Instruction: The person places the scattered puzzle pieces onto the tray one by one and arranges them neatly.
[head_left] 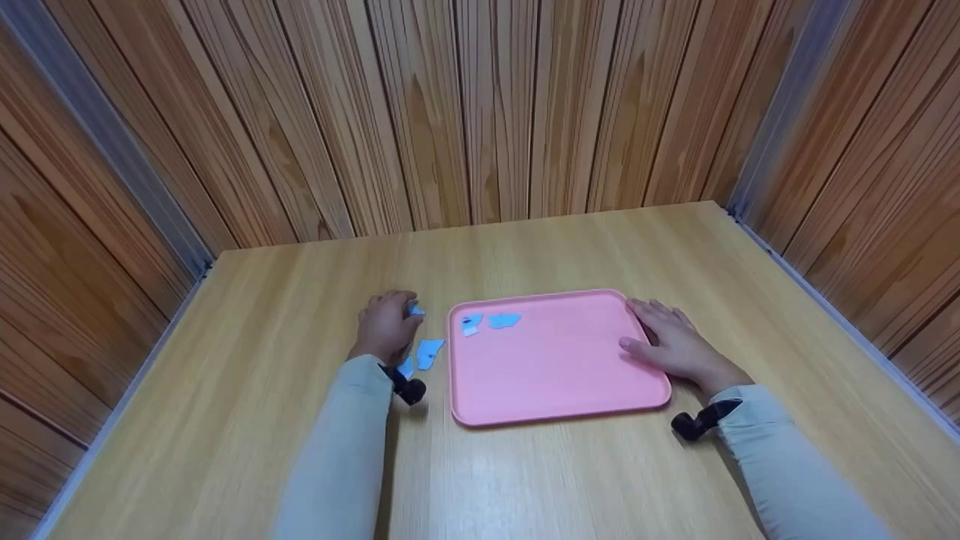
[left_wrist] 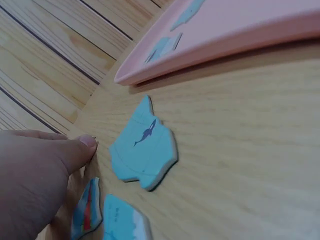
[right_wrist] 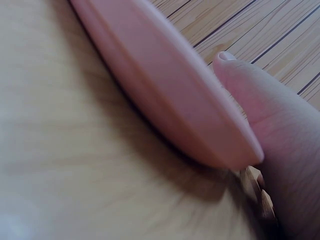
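Head: pinching a blue piece (head_left: 417, 309) with the left hand (head_left: 384, 326), left of the pink tray (head_left: 555, 360); gripping its right side with the right hand (head_left: 675, 345). Left wrist: near a whale piece (left_wrist: 144, 150) on the table (left_wrist: 240, 165). Right wrist: with thumb (right_wrist: 252, 87) raised.

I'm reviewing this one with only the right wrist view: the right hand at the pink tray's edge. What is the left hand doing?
Observer: In the head view, the left hand, left of the tray, appears to pinch a blue piece.
Operator: Is there anything on the tray?
Observer: Yes, flat pieces lie near its far left corner.
Operator: Any markings on the pieces off the tray?
Observer: The left wrist view shows a dark whale-like figure on one.
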